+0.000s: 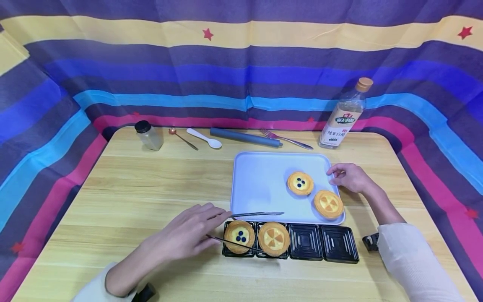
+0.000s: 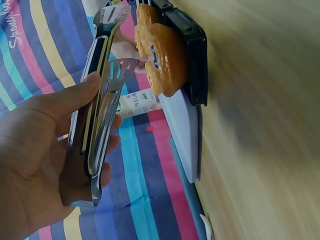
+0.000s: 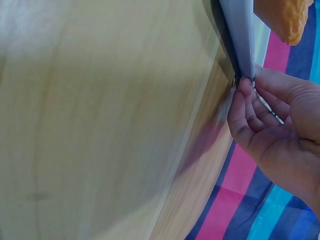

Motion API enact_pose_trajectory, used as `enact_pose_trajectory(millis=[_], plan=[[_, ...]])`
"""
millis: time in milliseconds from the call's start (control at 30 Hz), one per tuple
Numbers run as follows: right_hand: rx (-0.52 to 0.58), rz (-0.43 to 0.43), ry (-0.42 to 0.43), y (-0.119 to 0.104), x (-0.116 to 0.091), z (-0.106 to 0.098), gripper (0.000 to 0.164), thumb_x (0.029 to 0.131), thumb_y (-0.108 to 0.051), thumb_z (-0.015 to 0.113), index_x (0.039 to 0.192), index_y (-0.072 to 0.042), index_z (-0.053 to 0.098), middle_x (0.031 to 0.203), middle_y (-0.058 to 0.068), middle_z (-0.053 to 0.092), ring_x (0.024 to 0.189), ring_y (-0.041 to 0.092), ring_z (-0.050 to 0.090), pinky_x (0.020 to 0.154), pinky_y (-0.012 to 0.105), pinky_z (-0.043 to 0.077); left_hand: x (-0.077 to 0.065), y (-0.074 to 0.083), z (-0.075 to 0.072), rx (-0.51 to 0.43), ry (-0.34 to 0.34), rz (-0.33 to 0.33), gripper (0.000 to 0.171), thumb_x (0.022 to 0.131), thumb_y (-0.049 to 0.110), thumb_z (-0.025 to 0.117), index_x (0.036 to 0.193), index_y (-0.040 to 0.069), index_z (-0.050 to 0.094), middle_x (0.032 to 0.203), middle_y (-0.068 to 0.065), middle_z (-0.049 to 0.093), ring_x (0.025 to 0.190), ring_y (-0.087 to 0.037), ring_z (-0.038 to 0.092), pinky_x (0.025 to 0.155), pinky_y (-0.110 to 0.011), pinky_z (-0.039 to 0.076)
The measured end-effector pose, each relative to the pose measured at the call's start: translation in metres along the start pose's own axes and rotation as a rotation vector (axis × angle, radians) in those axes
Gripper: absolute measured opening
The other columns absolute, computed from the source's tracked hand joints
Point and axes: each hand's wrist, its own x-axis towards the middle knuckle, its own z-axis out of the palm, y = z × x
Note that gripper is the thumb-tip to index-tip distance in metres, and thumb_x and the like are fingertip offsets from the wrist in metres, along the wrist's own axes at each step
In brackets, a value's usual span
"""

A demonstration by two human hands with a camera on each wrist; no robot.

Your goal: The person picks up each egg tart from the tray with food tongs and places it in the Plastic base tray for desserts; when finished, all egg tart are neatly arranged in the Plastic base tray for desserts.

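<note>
My left hand (image 1: 190, 230) grips metal tongs (image 2: 82, 172), thumb on one arm and fingers round the other. The tongs' slotted tips are spread apart, reaching over a black four-compartment container (image 1: 339, 244). In its two left compartments sit a tart with blue dots (image 1: 241, 248) and a tart with orange wedges (image 1: 273, 240); the two right ones hold nothing. With thumb and fingers, my right hand (image 1: 351, 178) pinches the right rim of a pale lilac tray (image 1: 260, 184). Another blue-dotted tart (image 1: 300, 183) and another wedge-topped tart (image 1: 328, 204) lie on the tray's right half.
Along the back edge of the wooden table (image 1: 143, 180) are a black-lidded jar (image 1: 150, 136), a small copper-coloured spoon (image 1: 185, 139), a white spoon (image 1: 205, 139), a blue-grey rod (image 1: 245, 137), a fork (image 1: 288, 139) and a tall vinegar bottle (image 1: 341, 121). Striped cloth hangs behind.
</note>
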Motion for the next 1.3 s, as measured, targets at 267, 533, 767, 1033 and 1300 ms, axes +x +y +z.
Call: enact_pose_trajectory(millis=[267,533,767,1033,1300], plan=[[-0.002,-0.005,0.012,0.0,0.0,0.001,0.029,0.085,-0.013,0.068,0.111,0.0,0.063,0.094,0.012,0.055,0.086,0.023,0.053,0.07,0.026,0.041,0.014,-0.005,-0.009,-0.029,0.02,-0.018,0.062,0.079,0.036,0.075,0.131,0.009,0.056,0.121,-0.001,0.064,0.109,-0.013,0.059,0.092,-0.032,0.052],[0.005,-0.001,0.016,0.001,-0.001,0.002,0.03,0.086,-0.014,0.068,0.112,0.0,0.063,0.094,0.011,0.054,0.085,0.023,0.051,0.069,0.026,0.041,0.032,-0.012,-0.014,-0.01,0.039,0.011,0.061,0.08,0.035,0.075,0.13,0.006,0.057,0.122,-0.005,0.065,0.109,-0.017,0.06,0.092,-0.033,0.052],[0.007,0.0,0.021,0.0,0.0,0.002,0.029,0.086,-0.013,0.068,0.111,0.0,0.063,0.093,0.011,0.055,0.084,0.023,0.051,0.069,0.026,0.041,0.049,-0.02,-0.013,-0.007,0.059,0.017,0.062,0.079,0.036,0.075,0.129,0.004,0.057,0.122,-0.009,0.064,0.11,-0.02,0.06,0.094,-0.035,0.052],[0.017,0.004,0.013,-0.001,0.0,0.001,0.03,0.086,-0.013,0.068,0.112,0.0,0.063,0.095,0.012,0.055,0.085,0.023,0.052,0.069,0.026,0.042,0.074,-0.028,-0.007,-0.014,0.038,-0.015,0.061,0.082,0.033,0.073,0.132,0.004,0.054,0.123,-0.01,0.063,0.113,-0.022,0.058,0.095,-0.037,0.05],[0.02,0.016,0.006,-0.001,0.0,0.0,0.03,0.086,-0.013,0.067,0.113,0.0,0.063,0.095,0.013,0.054,0.085,0.024,0.051,0.069,0.026,0.041,0.101,-0.035,0.004,-0.01,0.035,-0.062,0.059,0.084,0.033,0.072,0.132,0.004,0.053,0.126,-0.01,0.061,0.119,-0.025,0.056,0.104,-0.039,0.044]])
